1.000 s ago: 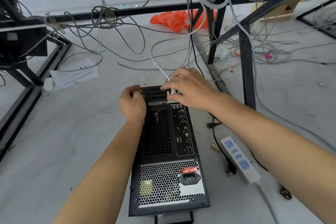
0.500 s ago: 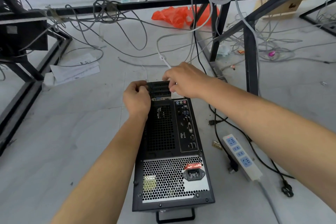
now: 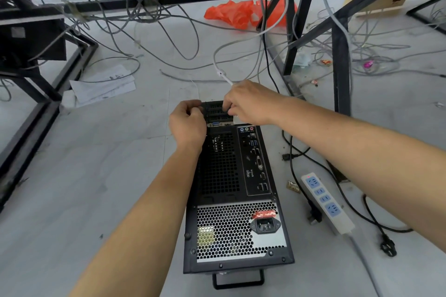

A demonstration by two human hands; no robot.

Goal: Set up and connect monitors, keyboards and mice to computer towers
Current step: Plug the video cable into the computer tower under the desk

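Left of my left hand (image 3: 187,124), loose papers (image 3: 101,87) lie on the floor, well apart from the work. That left hand has its fingers curled over the far left edge of the computer tower (image 3: 231,200), gripping it. Tower sits on the floor between my forearms, rear panel facing me, its far end under both hands. Next, my right hand (image 3: 251,103): fingers curled down, pinching a white plug (image 3: 236,120) at the card slots; plug mostly hidden, so I cannot tell whether it is seated. Its white cable (image 3: 223,75) runs out from behind that hand, away from me. My judgement: brace the case with the left, press the plug straight in without rocking, leave the cable some slack. Right of my right forearm, a power strip (image 3: 325,200) lies beside the tower, not touching it.
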